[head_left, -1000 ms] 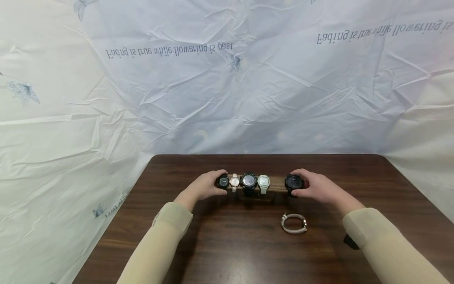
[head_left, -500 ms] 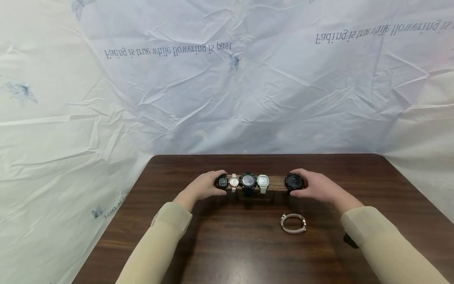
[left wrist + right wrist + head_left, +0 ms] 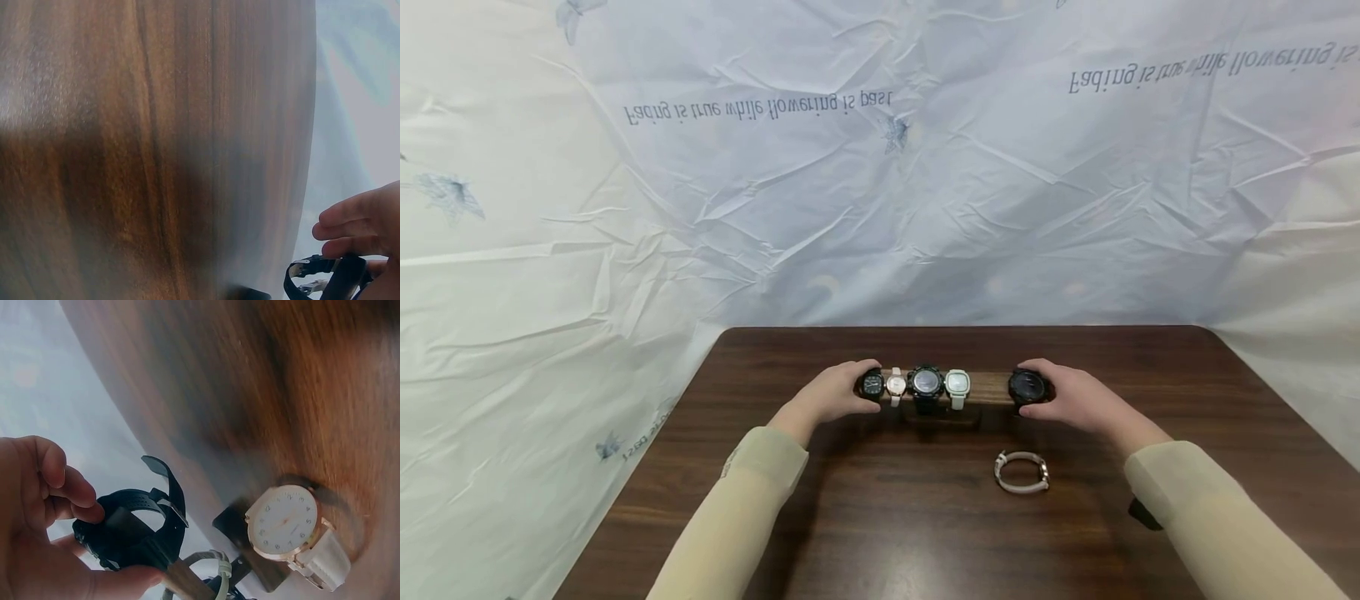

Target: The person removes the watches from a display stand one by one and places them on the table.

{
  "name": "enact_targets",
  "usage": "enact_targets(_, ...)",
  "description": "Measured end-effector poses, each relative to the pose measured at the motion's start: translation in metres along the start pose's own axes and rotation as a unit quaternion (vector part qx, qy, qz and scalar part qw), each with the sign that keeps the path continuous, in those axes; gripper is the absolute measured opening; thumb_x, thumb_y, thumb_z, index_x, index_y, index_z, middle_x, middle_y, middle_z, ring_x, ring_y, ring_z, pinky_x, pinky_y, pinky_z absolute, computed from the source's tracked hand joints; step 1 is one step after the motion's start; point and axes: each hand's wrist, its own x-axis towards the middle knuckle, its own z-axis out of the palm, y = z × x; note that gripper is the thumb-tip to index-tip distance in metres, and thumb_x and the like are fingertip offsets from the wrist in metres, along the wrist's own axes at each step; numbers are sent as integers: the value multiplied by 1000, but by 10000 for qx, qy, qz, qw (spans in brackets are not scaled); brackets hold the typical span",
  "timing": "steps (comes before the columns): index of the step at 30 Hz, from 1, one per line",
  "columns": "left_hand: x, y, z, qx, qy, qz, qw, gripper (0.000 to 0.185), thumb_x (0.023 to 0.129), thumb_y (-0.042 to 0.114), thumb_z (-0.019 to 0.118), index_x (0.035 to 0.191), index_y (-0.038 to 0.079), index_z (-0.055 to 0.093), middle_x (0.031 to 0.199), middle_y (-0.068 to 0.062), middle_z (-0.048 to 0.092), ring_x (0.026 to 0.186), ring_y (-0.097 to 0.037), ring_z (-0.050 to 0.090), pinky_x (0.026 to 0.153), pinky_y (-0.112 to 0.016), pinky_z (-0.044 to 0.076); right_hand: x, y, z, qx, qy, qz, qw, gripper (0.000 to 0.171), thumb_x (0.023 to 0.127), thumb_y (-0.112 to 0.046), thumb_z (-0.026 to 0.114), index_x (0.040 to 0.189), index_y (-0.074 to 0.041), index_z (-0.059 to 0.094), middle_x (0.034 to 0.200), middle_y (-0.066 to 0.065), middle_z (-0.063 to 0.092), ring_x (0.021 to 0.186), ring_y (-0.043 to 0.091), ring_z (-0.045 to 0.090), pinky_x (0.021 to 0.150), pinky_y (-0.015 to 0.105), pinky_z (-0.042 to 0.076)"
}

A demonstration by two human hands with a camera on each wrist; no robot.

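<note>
- The large black watch [image 3: 1027, 387] sits at the right end of a wooden display bar [image 3: 988, 388], pinched between the right hand's [image 3: 1073, 397] curled fingers and thumb.
- The left hand [image 3: 833, 393] curls round a small black watch [image 3: 872, 384] at the bar's left end, apparently gripping it.
- Between them hang three more watches.
- A white-strapped watch [image 3: 1022, 472] lies loose on the worktop [image 3: 925, 517], nearer the person.
</note>
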Motion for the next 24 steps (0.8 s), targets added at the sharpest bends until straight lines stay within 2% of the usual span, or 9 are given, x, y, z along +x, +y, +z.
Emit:
enact_targets(9, 0, 2, -1, 77, -42, 9, 10000, 65, 73, 40, 66, 130, 23, 37, 113, 0, 48, 99, -14, 48, 79, -34, 41, -16, 6, -2, 385, -50, 337, 9987, 73, 70, -54, 62, 130, -22, 35, 106, 9, 54, 87, 20, 54, 62, 36, 42)
enact_targets(16, -1, 0, -1, 106, -36, -5, 9999, 65, 73, 41, 66, 129, 24, 37, 113, 0, 48, 98, -14, 48, 78, -34, 41, -26, 9, -4, 390, -63, 327, 9987, 73, 70, -56, 60, 130, -21, 34, 113, 13, 50, 84, 19, 55, 62, 36, 41)
enact_targets(24, 0, -1, -1, 145, -52, 14, 9999, 65, 73, 42, 66, 129, 25, 38, 113, 1, 48, 99, -12, 47, 79, -33, 41, -36, 13, -8, 459, -184, 303, 9983, 73, 71, -56, 59, 130, -21, 34, 111, 12, 50, 81, 17, 54, 60, 34, 41)
